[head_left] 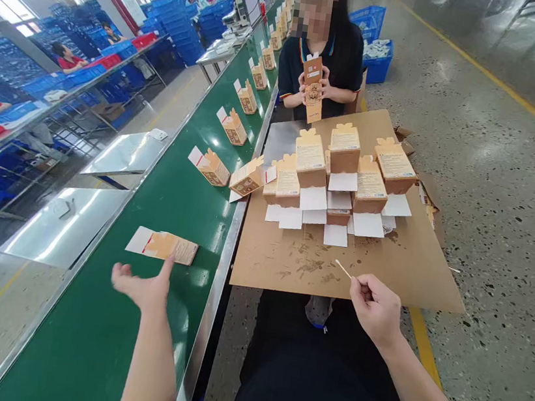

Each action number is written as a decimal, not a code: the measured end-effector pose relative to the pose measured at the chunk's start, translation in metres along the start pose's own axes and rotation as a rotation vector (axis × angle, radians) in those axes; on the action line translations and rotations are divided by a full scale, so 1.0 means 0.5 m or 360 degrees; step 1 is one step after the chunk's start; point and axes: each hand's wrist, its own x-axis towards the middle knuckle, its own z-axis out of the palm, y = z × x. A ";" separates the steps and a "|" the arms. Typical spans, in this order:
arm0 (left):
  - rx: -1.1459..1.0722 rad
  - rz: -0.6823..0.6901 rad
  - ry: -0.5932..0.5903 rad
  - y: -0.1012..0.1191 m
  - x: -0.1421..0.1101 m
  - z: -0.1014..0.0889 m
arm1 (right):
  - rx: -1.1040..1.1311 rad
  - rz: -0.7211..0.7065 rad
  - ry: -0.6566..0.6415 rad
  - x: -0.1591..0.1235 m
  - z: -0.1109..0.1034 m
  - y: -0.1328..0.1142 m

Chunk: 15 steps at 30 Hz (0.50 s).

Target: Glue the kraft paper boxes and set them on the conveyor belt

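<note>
Over the green conveyor belt, my left hand [144,286] is held out with its fingers apart and nothing in it. Just beyond its fingertips a printed carton [173,247] lies on the belt, its white flap pointing left; I cannot tell whether the thumb touches it. Above the near edge of the cardboard sheet [259,265], my right hand [376,307] pinches a cotton swab [344,268], tip pointing up and left. Farther back on the sheet stands a pile of tan cartons [310,157] with white flaps hanging open.
Opposite, a person [292,66] holds a brown carton [313,88] in both hands. A row of open cartons [232,127] runs along the conveyor belt [134,314]. One carton [245,176] leans over the belt's metal rail. Blue crates [378,60] stand on the floor behind.
</note>
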 end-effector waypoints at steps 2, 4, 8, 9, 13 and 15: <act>-0.0059 0.0295 0.0146 0.031 -0.002 0.017 | -0.0030 -0.0014 0.0049 0.002 -0.008 0.000; -0.0145 0.0573 -0.0144 0.092 0.014 0.068 | -0.0049 -0.0008 0.0085 0.002 -0.012 0.000; 0.0172 0.1094 -0.0914 0.254 0.110 0.241 | -0.0070 -0.0013 0.0106 0.000 -0.012 -0.002; 0.0338 0.1203 -0.1043 0.287 0.139 0.285 | -0.0078 -0.0027 0.0113 -0.001 -0.013 -0.004; 0.0778 0.1283 -0.1485 0.348 0.221 0.420 | -0.0116 -0.0050 0.0176 -0.015 -0.026 -0.018; 0.0796 0.1192 -0.1594 0.345 0.234 0.461 | -0.0145 -0.0039 0.0227 -0.023 -0.037 -0.026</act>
